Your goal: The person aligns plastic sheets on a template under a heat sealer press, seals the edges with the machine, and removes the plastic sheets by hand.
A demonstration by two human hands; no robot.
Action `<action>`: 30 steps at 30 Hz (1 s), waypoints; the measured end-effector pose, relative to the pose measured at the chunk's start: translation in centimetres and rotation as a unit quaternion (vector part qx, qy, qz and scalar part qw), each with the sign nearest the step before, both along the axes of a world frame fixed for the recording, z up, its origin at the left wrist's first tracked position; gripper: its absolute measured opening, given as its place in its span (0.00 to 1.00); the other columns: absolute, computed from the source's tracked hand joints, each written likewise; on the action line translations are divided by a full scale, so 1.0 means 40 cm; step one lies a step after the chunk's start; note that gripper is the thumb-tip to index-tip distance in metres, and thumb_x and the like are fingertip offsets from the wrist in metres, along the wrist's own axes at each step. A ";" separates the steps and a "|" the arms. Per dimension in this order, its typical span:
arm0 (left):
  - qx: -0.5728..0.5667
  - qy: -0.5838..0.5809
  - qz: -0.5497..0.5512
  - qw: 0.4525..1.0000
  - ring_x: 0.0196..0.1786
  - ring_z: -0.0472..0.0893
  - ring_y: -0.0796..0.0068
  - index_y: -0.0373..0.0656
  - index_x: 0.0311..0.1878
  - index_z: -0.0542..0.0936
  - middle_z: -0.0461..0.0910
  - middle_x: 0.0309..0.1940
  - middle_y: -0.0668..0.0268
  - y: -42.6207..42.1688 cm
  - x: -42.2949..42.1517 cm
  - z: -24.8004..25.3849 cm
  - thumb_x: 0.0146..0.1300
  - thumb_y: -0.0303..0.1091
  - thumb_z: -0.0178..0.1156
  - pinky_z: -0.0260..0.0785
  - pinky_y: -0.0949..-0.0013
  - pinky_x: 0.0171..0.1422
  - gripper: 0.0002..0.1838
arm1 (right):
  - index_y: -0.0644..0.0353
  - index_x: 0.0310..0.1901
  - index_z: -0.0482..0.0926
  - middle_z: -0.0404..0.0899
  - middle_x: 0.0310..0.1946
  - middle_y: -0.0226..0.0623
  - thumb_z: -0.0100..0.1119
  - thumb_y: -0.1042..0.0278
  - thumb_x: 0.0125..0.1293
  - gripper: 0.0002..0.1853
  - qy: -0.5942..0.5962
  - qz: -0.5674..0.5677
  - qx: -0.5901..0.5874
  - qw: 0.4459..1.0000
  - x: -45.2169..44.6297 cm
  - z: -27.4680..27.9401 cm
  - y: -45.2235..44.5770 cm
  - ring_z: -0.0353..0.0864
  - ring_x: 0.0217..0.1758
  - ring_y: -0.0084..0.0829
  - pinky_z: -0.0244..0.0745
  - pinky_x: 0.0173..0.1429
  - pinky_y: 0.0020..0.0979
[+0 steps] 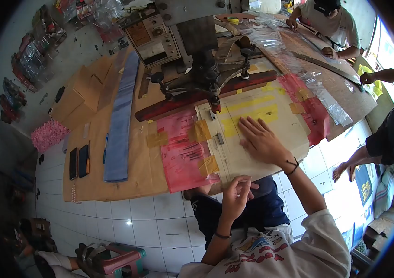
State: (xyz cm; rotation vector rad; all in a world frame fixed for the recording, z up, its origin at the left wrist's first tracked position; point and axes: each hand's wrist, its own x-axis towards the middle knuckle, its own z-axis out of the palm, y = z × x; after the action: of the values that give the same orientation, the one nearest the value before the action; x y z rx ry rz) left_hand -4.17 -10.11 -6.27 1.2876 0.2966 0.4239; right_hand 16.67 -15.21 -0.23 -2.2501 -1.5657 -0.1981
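My right hand (262,144) lies flat, fingers stretched, on a pale board (282,123) marked with yellow tape strips (245,111). Close to the board's near edge, my left hand (237,197) hovers palm up with its fingers loosely bent and apart; I see nothing in it. Two small metal pieces sit along the board's left part, one of them a small dark clip-like piece (219,138). Red plastic film (178,153) shows on the left, held with brown tape (208,165). Over the board's far side hangs a machine head with a long red bar (173,105).
A control box (153,39) is mounted on the machine. Left on the brown-covered table lie a folded blue strip (122,120), a pen (105,148) and two phones (83,160). A co-worker (331,28) handles a long strip at the back right; another person's bare legs (359,160) show at right.
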 end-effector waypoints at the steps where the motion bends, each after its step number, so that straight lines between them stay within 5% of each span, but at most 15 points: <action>1: -0.004 0.005 -0.013 1.000 0.29 0.84 0.78 0.39 0.58 0.77 0.89 0.40 0.55 -0.003 -0.005 0.010 0.82 0.35 0.55 0.74 0.77 0.34 0.11 | 0.64 0.72 0.72 0.67 0.77 0.47 0.52 0.52 0.78 0.29 0.012 0.006 -0.008 1.000 -0.020 0.009 -0.018 0.62 0.82 0.44 0.51 0.85 0.50; 4: -0.034 0.038 -0.031 0.998 0.31 0.86 0.78 0.39 0.58 0.77 0.89 0.40 0.55 -0.002 -0.012 0.016 0.82 0.36 0.55 0.75 0.77 0.35 0.12 | 0.57 0.65 0.79 0.77 0.67 0.44 0.65 0.54 0.71 0.25 0.084 0.030 -0.037 0.995 -0.071 0.081 -0.066 0.73 0.73 0.43 0.63 0.76 0.46; 7: -0.035 0.054 -0.047 0.997 0.31 0.84 0.79 0.39 0.59 0.77 0.88 0.38 0.58 -0.016 -0.039 -0.020 0.83 0.38 0.54 0.75 0.77 0.36 0.13 | 0.54 0.65 0.79 0.80 0.63 0.42 0.66 0.53 0.70 0.26 0.132 0.015 -0.054 0.990 -0.043 0.101 -0.057 0.74 0.70 0.43 0.64 0.75 0.44; 10: -0.004 0.056 -0.073 0.996 0.33 0.82 0.82 0.38 0.59 0.77 0.87 0.38 0.60 -0.011 -0.074 -0.006 0.83 0.37 0.54 0.76 0.77 0.39 0.13 | 0.55 0.65 0.79 0.82 0.59 0.41 0.68 0.50 0.68 0.28 -0.019 -0.005 0.108 0.994 0.010 0.031 -0.001 0.76 0.67 0.44 0.66 0.72 0.43; 16: 0.012 0.037 -0.037 0.999 0.35 0.83 0.80 0.37 0.57 0.77 0.88 0.41 0.59 -0.005 -0.108 -0.043 0.82 0.36 0.55 0.76 0.76 0.42 0.12 | 0.56 0.64 0.81 0.85 0.54 0.43 0.72 0.48 0.64 0.31 0.066 -0.050 -0.010 0.996 0.025 0.045 0.008 0.81 0.60 0.44 0.70 0.69 0.43; 19: 0.003 0.053 -0.035 0.998 0.34 0.83 0.80 0.37 0.57 0.78 0.88 0.40 0.59 -0.009 -0.100 -0.027 0.82 0.34 0.56 0.76 0.76 0.41 0.11 | 0.56 0.53 0.87 0.88 0.43 0.41 0.73 0.48 0.64 0.23 0.204 -0.034 -0.116 0.971 0.039 0.111 -0.004 0.86 0.49 0.43 0.78 0.56 0.41; 22: 0.028 0.060 -0.056 0.996 0.33 0.84 0.80 0.39 0.56 0.78 0.89 0.39 0.59 -0.006 -0.095 -0.009 0.81 0.34 0.58 0.78 0.76 0.41 0.10 | 0.58 0.43 0.89 0.87 0.32 0.40 0.74 0.50 0.63 0.18 0.239 0.033 -0.026 0.970 0.040 0.171 -0.046 0.86 0.39 0.44 0.79 0.48 0.40; 25: 0.084 0.064 -0.105 0.989 0.33 0.85 0.79 0.37 0.56 0.79 0.90 0.40 0.58 0.007 -0.106 -0.014 0.78 0.35 0.62 0.77 0.75 0.40 0.13 | 0.58 0.41 0.90 0.88 0.30 0.35 0.77 0.56 0.62 0.14 0.243 0.066 0.060 0.966 0.043 0.262 -0.096 0.85 0.30 0.33 0.79 0.39 0.34; 29: 0.209 0.140 -0.264 0.931 0.43 0.87 0.79 0.40 0.48 0.87 0.91 0.40 0.64 0.032 -0.103 -0.018 0.70 0.35 0.70 0.78 0.72 0.50 0.10 | 0.59 0.37 0.91 0.86 0.25 0.25 0.82 0.61 0.59 0.12 0.331 -0.006 0.178 0.927 0.029 0.409 -0.202 0.71 0.19 0.08 0.67 0.21 0.20; 30: 0.201 0.143 -0.278 0.928 0.44 0.87 0.79 0.40 0.47 0.88 0.91 0.40 0.65 0.034 -0.102 -0.046 0.69 0.36 0.71 0.77 0.71 0.52 0.10 | 0.59 0.37 0.91 0.86 0.25 0.25 0.82 0.61 0.59 0.11 0.322 -0.004 0.233 0.917 0.033 0.429 -0.237 0.72 0.19 0.10 0.67 0.21 0.21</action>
State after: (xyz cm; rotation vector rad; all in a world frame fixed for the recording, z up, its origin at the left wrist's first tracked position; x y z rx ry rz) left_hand -8.24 -8.76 -8.09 1.7676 0.0747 -0.2056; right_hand 18.00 -24.70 16.92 -1.6975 -1.0192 0.1492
